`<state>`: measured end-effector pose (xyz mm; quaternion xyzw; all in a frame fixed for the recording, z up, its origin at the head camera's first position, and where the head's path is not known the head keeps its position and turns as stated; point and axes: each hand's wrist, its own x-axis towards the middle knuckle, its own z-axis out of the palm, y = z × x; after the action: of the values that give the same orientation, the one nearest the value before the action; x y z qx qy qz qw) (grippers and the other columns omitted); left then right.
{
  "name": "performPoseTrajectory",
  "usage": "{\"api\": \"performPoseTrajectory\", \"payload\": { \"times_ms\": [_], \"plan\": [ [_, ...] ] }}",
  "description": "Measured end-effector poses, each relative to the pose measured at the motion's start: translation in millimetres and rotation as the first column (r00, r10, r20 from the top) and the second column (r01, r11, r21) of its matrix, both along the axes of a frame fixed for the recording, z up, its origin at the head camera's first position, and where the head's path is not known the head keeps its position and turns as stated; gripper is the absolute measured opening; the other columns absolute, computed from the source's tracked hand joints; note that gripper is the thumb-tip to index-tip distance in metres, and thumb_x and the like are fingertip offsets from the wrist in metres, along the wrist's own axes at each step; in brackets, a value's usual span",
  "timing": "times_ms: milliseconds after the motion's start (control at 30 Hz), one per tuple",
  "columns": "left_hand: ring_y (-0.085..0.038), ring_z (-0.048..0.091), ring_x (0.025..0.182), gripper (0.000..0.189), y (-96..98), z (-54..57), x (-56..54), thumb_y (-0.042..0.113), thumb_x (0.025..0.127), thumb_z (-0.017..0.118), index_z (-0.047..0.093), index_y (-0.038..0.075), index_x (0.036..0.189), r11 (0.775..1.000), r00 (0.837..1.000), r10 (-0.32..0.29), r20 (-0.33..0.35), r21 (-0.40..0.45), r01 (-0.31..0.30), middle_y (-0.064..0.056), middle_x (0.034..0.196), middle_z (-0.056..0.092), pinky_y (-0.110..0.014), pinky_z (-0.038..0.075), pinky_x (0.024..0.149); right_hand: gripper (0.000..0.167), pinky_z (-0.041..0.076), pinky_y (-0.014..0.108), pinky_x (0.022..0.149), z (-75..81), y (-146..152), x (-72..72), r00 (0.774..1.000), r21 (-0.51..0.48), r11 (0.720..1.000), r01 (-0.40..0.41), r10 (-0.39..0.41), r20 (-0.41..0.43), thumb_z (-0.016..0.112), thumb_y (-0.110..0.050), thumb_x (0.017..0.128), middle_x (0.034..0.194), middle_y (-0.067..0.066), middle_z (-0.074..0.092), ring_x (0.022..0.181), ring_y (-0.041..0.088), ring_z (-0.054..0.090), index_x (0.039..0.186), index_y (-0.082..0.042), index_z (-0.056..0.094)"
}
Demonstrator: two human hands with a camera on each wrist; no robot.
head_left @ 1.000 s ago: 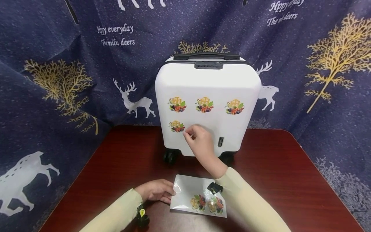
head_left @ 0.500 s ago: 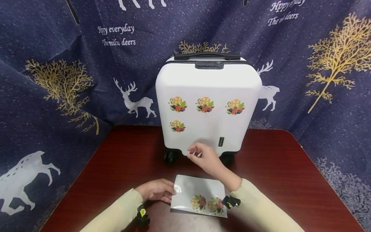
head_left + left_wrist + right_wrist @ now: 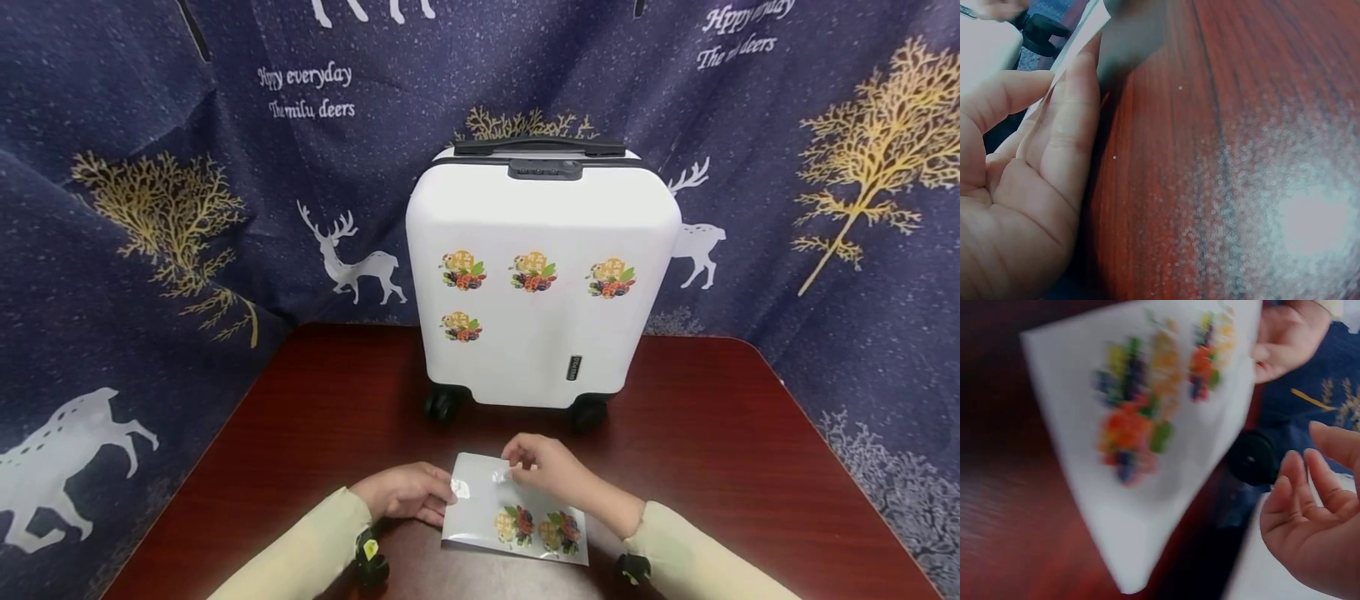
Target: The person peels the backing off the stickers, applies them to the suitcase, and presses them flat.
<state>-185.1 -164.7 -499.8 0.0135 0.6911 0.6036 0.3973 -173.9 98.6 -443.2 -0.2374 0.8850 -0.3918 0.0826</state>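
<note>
My left hand pinches the left edge of a glossy white sticker sheet, thumb on one face and fingers on the other, as the left wrist view shows. Two fruit stickers remain printed along the sheet's near edge. Over the sheet's far part hovers my right hand, its fingers loosely bent with nothing between them. In the right wrist view those fingers are spread apart beside the sheet. Behind stands a white suitcase bearing several matching fruit stickers, three across and one below at left.
The suitcase rests upright on black wheels on a dark red table. A navy cloth with deer and gold trees hangs behind. Dark wrist bands sit at the pale sleeves.
My right hand has come down and back from the suitcase front, beside the lower left sticker, to over the sheet. My left hand keeps its grip on the sheet.
</note>
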Motion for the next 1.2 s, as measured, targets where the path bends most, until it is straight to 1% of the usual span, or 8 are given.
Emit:
{"api": "performPoseTrajectory", "payload": {
  "times_ms": [100,233,500,733,833,1033,1133,1200],
  "plan": [
    [-0.012,0.07,0.083,0.03,-0.3,0.1,-0.1,0.001,0.092,0.059,0.063,-0.007,0.121,1.0,1.0,0.002,0.0,0.005,-0.002,-0.001,0.091,0.075,-0.032,0.063,0.08,0.016,0.044,0.018,0.062,-8.0,3,5.2,0.999,0.021,1.0,-0.017,0.016,0.051,0.077,-0.008,0.087,0.089,0.002,0.066,0.075,0.004,0.051,0.1,-0.006,0.068],
    [-0.013,0.07,0.084,0.032,0.9,1.4,0.8,0.0,0.091,0.059,0.063,-0.007,0.122,1.0,1.0,0.011,-0.001,0.009,-0.011,-0.002,0.091,0.075,-0.035,0.064,0.082,0.017,0.042,0.02,0.06,-16.8,7,11.2,0.996,0.018,0.999,-0.027,0.025,0.085,0.078,-0.009,0.086,0.083,0.0,0.06,0.07,0.003,0.047,0.098,-0.007,0.066],
    [-0.014,0.07,0.084,0.033,3.7,3.0,2.9,0.0,0.09,0.059,0.062,-0.009,0.122,0.999,0.999,0.031,-0.016,-0.012,-0.031,-0.002,0.089,0.074,-0.036,0.064,0.083,0.018,0.036,0.02,0.058,-24.3,13,17.9,0.989,0.002,1.0,-0.021,0.021,0.146,0.079,-0.007,0.083,0.074,-0.004,0.051,0.065,0.004,0.043,0.094,-0.004,0.064],
    [-0.014,0.07,0.085,0.034,4.2,2.4,2.9,0.0,0.088,0.058,0.063,-0.008,0.12,0.999,0.999,0.033,-0.023,-0.017,-0.033,-0.002,0.089,0.074,-0.037,0.064,0.084,0.019,0.037,0.02,0.056,-31.4,19,18.6,0.992,0.005,1.0,-0.023,0.023,0.126,0.081,-0.008,0.082,0.073,-0.004,0.054,0.063,0.002,0.043,0.09,-0.005,0.064],
    [-0.014,0.07,0.085,0.036,4.6,3.1,3.0,0.001,0.086,0.059,0.063,-0.007,0.122,0.999,0.999,0.035,-0.017,-0.02,-0.035,-0.002,0.089,0.074,-0.036,0.064,0.083,0.02,0.039,0.02,0.058,-33.1,20,18.6,0.993,0.027,0.999,-0.022,0.019,0.116,0.082,-0.007,0.08,0.074,-0.004,0.056,0.065,0.002,0.045,0.089,-0.007,0.064],
    [-0.013,0.07,0.084,0.036,4.5,5.8,1.8,0.004,0.086,0.06,0.063,-0.004,0.12,1.0,1.0,0.004,0.01,0.006,-0.004,-0.001,0.09,0.074,-0.031,0.062,0.079,0.019,0.043,0.021,0.064,-33.9,20,18.7,0.994,0.065,0.996,-0.064,0.058,0.09,0.083,-0.009,0.079,0.081,-0.003,0.06,0.073,0.002,0.047,0.09,-0.009,0.067],
    [-0.013,0.069,0.082,0.027,3.6,7.4,0.6,0.011,0.09,0.06,0.064,0.002,0.115,1.0,0.999,-0.019,0.03,0.018,0.018,-0.001,0.093,0.073,-0.03,0.061,0.08,0.022,0.045,0.021,0.067,-35.1,21,18.8,0.992,0.062,0.993,-0.099,0.094,0.086,0.085,-0.01,0.078,0.084,-0.003,0.061,0.076,0.0,0.048,0.092,-0.009,0.068],
    [-0.013,0.069,0.081,0.023,3.1,8.2,-1.0,0.018,0.095,0.058,0.064,0.004,0.112,0.999,0.999,-0.033,0.036,0.009,0.032,-0.003,0.095,0.073,-0.033,0.062,0.082,0.024,0.046,0.021,0.069,-36.4,22,18.9,0.991,0.067,0.991,-0.119,0.115,0.069,0.086,-0.011,0.077,0.086,-0.004,0.061,0.078,-0.001,0.049,0.093,-0.009,0.068]
  ]
}}
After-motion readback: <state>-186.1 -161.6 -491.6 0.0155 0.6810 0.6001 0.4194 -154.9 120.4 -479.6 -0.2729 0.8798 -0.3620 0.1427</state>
